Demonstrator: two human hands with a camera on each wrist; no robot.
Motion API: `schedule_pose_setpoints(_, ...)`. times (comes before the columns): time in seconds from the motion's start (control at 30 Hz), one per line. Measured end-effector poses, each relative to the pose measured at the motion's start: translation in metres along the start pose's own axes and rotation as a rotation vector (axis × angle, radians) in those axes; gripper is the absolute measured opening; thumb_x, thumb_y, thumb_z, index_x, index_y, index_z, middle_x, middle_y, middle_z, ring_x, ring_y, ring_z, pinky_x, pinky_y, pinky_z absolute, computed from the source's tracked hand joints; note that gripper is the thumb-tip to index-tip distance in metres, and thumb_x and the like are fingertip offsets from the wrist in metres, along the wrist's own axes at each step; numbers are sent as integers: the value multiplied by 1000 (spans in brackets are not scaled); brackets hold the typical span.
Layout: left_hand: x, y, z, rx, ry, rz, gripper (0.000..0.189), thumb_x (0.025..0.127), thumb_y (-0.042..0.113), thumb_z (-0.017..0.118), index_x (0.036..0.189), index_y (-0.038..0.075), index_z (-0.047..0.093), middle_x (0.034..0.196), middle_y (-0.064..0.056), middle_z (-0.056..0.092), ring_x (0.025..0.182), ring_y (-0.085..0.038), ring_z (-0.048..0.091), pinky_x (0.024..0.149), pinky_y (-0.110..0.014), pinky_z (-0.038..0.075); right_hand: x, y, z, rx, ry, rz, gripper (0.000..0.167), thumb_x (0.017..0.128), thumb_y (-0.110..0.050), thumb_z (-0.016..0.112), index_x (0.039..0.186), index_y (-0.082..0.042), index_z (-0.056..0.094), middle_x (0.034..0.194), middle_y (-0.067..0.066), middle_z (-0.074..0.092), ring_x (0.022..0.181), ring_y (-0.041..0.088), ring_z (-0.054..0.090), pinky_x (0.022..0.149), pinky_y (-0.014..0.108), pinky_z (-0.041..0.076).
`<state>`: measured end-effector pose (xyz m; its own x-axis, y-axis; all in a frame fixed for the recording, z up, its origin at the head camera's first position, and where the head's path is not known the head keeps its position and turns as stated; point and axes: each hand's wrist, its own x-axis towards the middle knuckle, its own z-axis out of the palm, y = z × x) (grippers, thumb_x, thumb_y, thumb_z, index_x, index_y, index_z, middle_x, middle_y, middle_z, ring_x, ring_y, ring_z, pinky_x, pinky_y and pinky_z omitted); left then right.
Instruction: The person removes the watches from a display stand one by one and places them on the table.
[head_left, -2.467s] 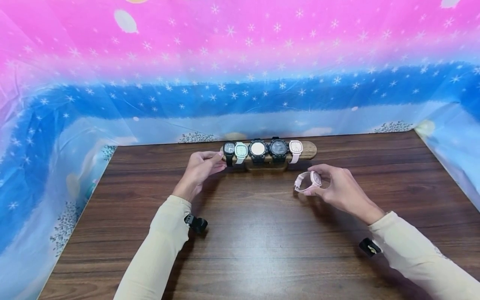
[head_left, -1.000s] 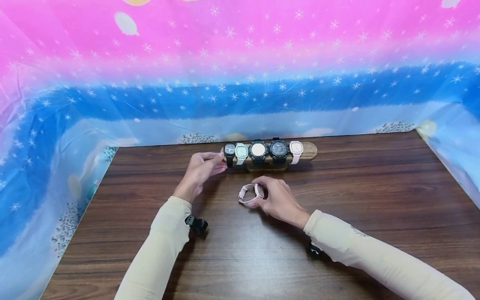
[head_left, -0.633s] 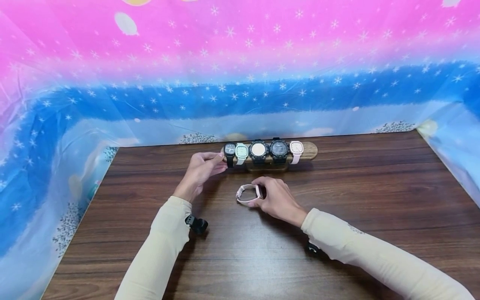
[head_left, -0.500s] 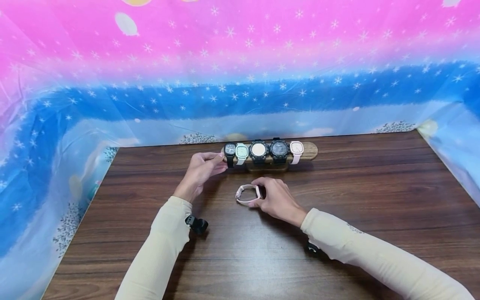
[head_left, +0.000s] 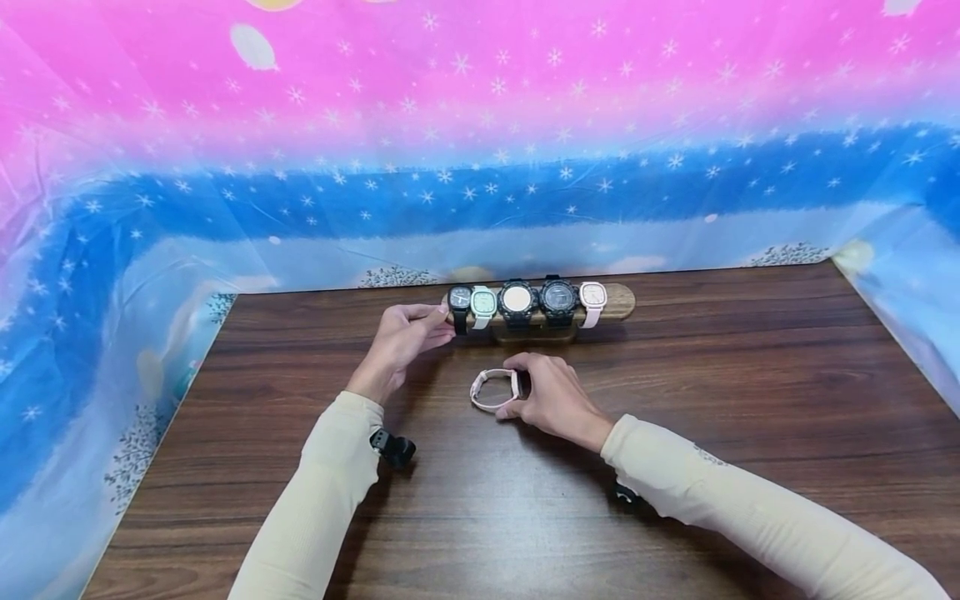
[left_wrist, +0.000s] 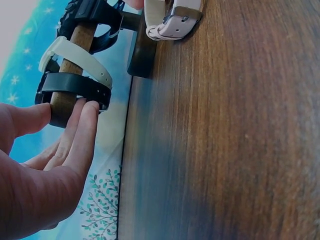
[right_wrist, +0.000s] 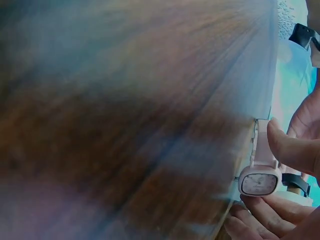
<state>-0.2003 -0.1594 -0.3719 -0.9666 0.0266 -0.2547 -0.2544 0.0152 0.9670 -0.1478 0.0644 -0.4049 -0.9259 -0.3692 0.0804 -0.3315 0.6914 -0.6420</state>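
My left hand [head_left: 401, 342] pinches the left end of a wooden watch stand [head_left: 619, 302], with thumb and fingers on either side of the bar's end in the left wrist view. Beside those fingers sits a black square watch [head_left: 460, 298], then a mint green watch [head_left: 483, 302]. In front of the stand, my right hand [head_left: 555, 396] pinches a pale pink wristwatch [right_wrist: 259, 183] by its case, between thumb and fingers. Its strap [head_left: 476, 392] is buckled into a loop that points left. The case faces right, towards the palm.
Further along the bar are a black watch with a pale face [head_left: 517, 298], a black watch with a dark face [head_left: 558, 297] and a pink square watch [head_left: 592, 295]. The stand is near the back edge of the brown table [head_left: 480, 542], before a snowflake-patterned cloth [head_left: 480, 192].
My right hand has carried the pink watch left, from in front of the stand's right end to before its middle, then turned its face further away. The left hand stays on the stand.
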Motion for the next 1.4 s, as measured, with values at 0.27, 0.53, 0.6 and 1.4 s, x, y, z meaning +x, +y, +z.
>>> schedule_pose_setpoints(0.27, 0, 0, 1, -7, 1, -1, 37, 104, 10, 57, 133, -13, 55, 102, -17, 69, 85, -14, 71, 90, -29, 60, -6, 4, -14, 23, 17, -14, 70, 67, -28, 96, 124, 0, 68, 119, 11, 72, 108, 29, 66, 95, 45, 54)
schedule_pose_setpoints(0.53, 0, 0, 0, -4, 2, -2, 37, 105, 10, 57, 133, -13, 55, 102, -16, 69, 85, -14, 71, 90, -29, 60, -18, 22, -30, 18, 39, 42, 71, 71, -30, 94, 128, 0, 66, 126, 14, 69, 119, 34, 62, 103, 50, 50)
schedule_pose_setpoints(0.6, 0, 0, 0, -5, 2, -2, 37, 105, 10, 57, 133, -13, 55, 103, -16, 69, 85, -14, 71, 90, -28, 60, -21, 27, -34, 20, 50, 60, 71, 71, -29, 94, 129, 0, 65, 126, 15, 68, 120, 35, 61, 104, 50, 50)
schedule_pose_setpoints(1.4, 2, -1, 1, -7, 7, -1, 36, 104, 9, 57, 132, -14, 56, 99, -14, 69, 84, -14, 70, 89, -28, 60, -39, 87, -106, -67, 111, 248, 79, 77, -36, 90, 136, 6, 56, 132, 30, 59, 107, 44, 63, 102, 62, 47)
